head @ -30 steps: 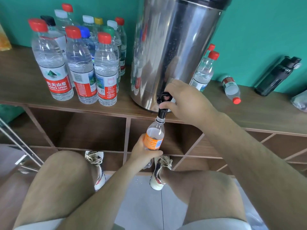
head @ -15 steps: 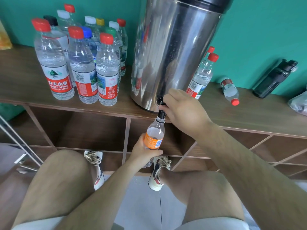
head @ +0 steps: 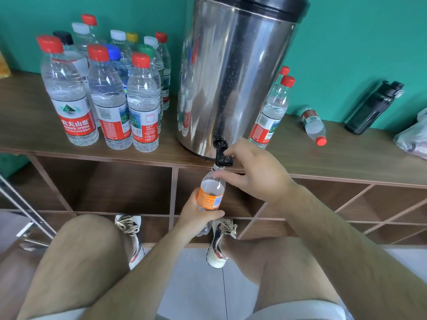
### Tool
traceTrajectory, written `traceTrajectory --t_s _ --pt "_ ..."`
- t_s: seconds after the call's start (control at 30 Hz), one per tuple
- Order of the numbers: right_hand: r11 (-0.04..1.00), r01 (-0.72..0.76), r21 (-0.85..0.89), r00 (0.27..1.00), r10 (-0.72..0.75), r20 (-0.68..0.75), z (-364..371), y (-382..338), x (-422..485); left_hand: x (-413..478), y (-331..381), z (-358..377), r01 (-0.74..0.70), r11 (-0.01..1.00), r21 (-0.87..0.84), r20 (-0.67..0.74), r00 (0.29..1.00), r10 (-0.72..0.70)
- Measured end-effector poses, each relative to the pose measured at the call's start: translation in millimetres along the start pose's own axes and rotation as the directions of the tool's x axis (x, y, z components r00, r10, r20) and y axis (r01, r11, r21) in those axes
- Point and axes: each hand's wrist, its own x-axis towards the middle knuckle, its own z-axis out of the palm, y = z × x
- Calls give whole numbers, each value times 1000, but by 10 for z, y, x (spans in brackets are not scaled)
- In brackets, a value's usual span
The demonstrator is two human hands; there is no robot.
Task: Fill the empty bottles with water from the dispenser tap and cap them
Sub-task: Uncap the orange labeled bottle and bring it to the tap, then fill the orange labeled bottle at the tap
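A steel water dispenser stands on the wooden shelf top, and its black tap juts over the front edge. My left hand grips a clear bottle with an orange label by its lower half. It holds the bottle upright with the open neck right under the tap spout. My right hand is at the tap's right side. Its fingertips curl onto the tap body, and the thumb reaches under it beside the bottle neck. I cannot make out the water level in the bottle.
Several capped, filled bottles are clustered left of the dispenser. Two red-capped bottles stand to its right, then a small bottle lying on its side, a dark flask and a plastic bag. Open cubbies and my knees lie below.
My right hand has drawn back to the right off the top of the tap, so the tap shows more. The left hand and bottle stay under the spout.
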Motion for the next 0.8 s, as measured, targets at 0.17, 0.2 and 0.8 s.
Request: traceTrajectory --t_s 0.17,0.2,0.8 --pt "897 -369 246 922 386 -23 -155 253 -245 -14 17 11 4 1000 18 -6 1000 -4" --pt "874 -423 240 900 437 -4 -142 361 -271 -8 9 11 7 1000 15 -10 1000 -7" --pt "725 -688 -41 704 680 206 479 1085 -97 69 -94 36 -12 999 -46 -11 1000 12"
